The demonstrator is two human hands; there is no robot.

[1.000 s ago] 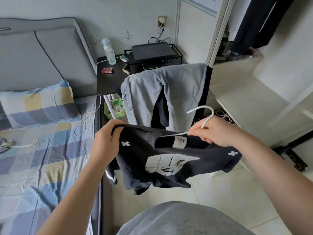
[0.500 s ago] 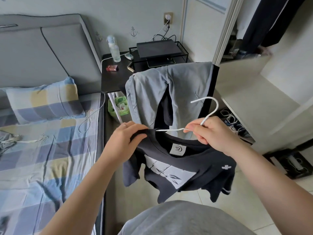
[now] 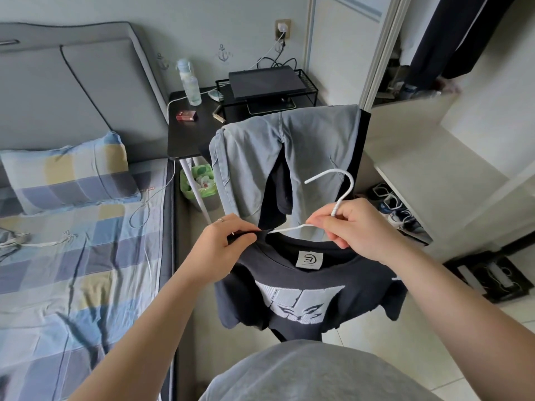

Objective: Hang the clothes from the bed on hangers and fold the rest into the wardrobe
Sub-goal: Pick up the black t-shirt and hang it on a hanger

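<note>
I hold a black shirt [image 3: 362, 285] in front of my chest, over the floor gap between the bed [image 3: 72, 270] on the left and the wardrobe [image 3: 419, 157] on the right. My right hand [image 3: 359, 227] is closed round the neck of a white hanger [image 3: 352, 185], just under its hook, which stands up above my fingers and curls back to the left. My left hand [image 3: 223, 244] pinches the left end of the shirt's collar between thumb and fingers. The hanger's left arm runs from my right hand across to that pinch and goes in under the collar there. The right arm is hidden behind my hand and the cloth. The shirt hangs below both hands, its neck label and white print facing me.

Just beyond the shirt, pale jeans [image 3: 254, 157] are draped over a black chair [image 3: 365, 131]. On the far bed lies a checked pillow [image 3: 66, 172], and at the left edge a grey garment [image 3: 11, 241] with a white drawstring.

A green bin [image 3: 188, 189] stands under the black table [image 3: 191, 134], with crumpled litter inside. On the table a wire rack [image 3: 307, 82] carries a laptop [image 3: 266, 81], and a second flat item sits beneath it. The wardrobe stands open: a dark garment [image 3: 451, 33] hangs in its far part, and shoes [image 3: 396, 209] sit on a low shelf to the right of my right hand.
</note>
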